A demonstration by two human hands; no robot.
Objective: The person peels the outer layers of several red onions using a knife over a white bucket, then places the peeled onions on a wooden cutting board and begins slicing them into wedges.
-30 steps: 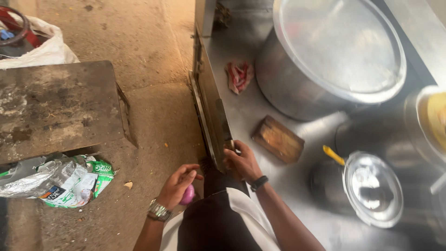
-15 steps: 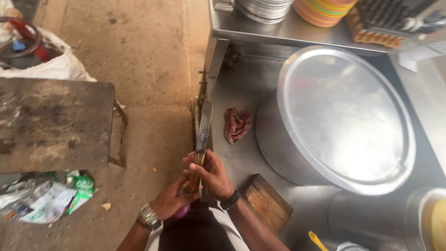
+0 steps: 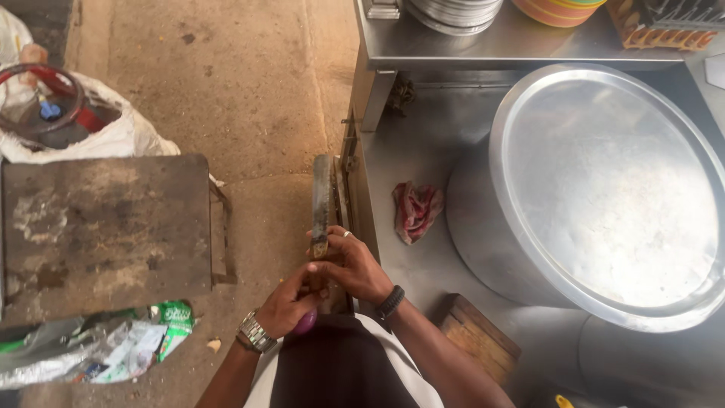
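Observation:
My right hand point(image 3: 353, 266) grips the handle of a big knife point(image 3: 321, 198), whose worn grey blade points away from me along the edge of the steel counter point(image 3: 423, 261). My left hand point(image 3: 285, 306), with a metal watch on the wrist, is cupped around a small purple onion point(image 3: 306, 323) just below the knife handle. The two hands touch over the gap between the counter and the ground. Most of the onion is hidden by my fingers.
On the counter are a very large lidded metal pot point(image 3: 612, 189), a crumpled red cloth point(image 3: 417, 210) and a wooden block point(image 3: 477, 336). A shelf point(image 3: 498, 41) carries stacked bowls. A dark metal table point(image 3: 106, 227), a white sack point(image 3: 113, 136) and plastic litter point(image 3: 113, 349) lie to the left.
My right hand has taken the knife from the counter edge and raised it, blade pointing away. My left hand with the onion came up to meet it. My view has tilted forward.

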